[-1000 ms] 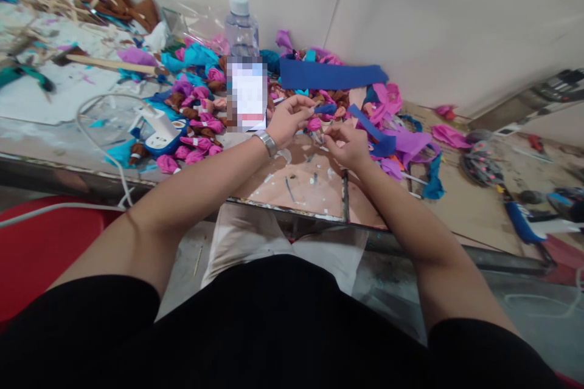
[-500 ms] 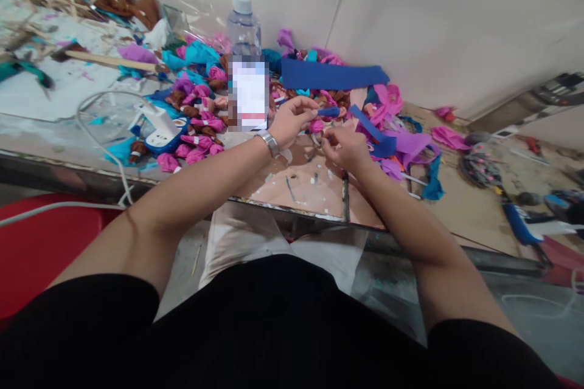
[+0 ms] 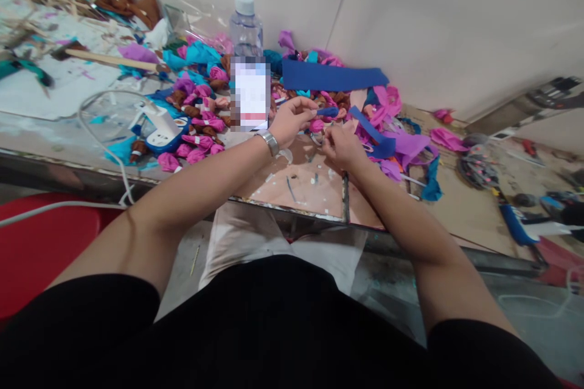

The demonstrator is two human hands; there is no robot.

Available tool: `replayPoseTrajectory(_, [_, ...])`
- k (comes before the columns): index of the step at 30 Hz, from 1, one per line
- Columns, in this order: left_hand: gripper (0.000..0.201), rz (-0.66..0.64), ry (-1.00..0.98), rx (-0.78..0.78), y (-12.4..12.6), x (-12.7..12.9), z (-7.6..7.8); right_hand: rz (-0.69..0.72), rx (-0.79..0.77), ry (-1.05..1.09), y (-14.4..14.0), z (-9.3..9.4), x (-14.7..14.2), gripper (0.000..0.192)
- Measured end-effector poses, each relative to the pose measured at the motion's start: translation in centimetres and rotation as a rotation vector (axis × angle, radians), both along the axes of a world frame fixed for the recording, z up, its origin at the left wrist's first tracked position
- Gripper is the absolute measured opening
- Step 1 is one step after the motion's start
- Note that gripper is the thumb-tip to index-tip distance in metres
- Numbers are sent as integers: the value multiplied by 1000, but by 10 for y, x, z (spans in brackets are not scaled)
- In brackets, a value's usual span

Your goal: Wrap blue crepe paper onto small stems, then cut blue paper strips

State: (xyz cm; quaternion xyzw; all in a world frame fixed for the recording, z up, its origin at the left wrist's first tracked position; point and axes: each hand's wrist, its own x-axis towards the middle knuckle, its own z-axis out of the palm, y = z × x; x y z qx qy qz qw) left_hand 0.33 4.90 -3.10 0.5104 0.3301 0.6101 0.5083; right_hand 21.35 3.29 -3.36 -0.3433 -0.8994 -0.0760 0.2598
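Observation:
My left hand (image 3: 292, 124), with a metal watch at its wrist, is closed in a pinch on a small rolled piece of blue fabric (image 3: 327, 112). My right hand (image 3: 341, 144) is close beside it, thumb and fingers pressed together; what they hold, if anything, is too small to make out. A pink bundle (image 3: 316, 126) shows between the two hands. To the right of the fingers lie a bent blue strip (image 3: 374, 134) and purple fabric (image 3: 409, 144). A wide blue strip (image 3: 335, 76) rests across the pile behind my hands.
A phone (image 3: 250, 94), its screen partly blurred, leans before a clear bottle (image 3: 246, 27). Pink and brown bundles (image 3: 201, 141) lie to the left, near a charger with a white cable (image 3: 164, 123). A hammer (image 3: 112, 59) lies further left. The table edge (image 3: 292, 211) runs before my lap.
My right hand has shifted very slightly, its fingers still pinched. The left hand keeps its hold on the rolled blue fabric, and the view has moved a little.

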Motion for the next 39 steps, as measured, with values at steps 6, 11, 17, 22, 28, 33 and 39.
replayPoseTrajectory(6, [11, 36, 34, 3, -1, -1, 2, -27, 47, 55, -9, 8, 1, 12])
replayPoseTrajectory(11, [10, 20, 14, -3, -2, 0, 2, -41, 66, 46, -11, 10, 0, 15])
replayPoseTrajectory(17, [11, 18, 6, -4, -2, 0, 2, -67, 86, 11, -12, 11, -3, 16])
replayPoseTrajectory(22, [12, -21, -39, -24, 0, 1, 0, -88, 153, -66, -16, 12, -5, 16])
replayPoseTrajectory(28, [11, -21, -37, -30, -3, 2, 2, -154, 157, -148, -15, 10, -9, 15])
replayPoseTrajectory(33, [10, 11, 6, -20, -4, 3, 4, -160, 123, -168, -11, 6, -12, 14])
replayPoseTrajectory(39, [11, 6, -12, -26, -2, 3, 3, -158, 96, -132, -9, 4, -10, 14])
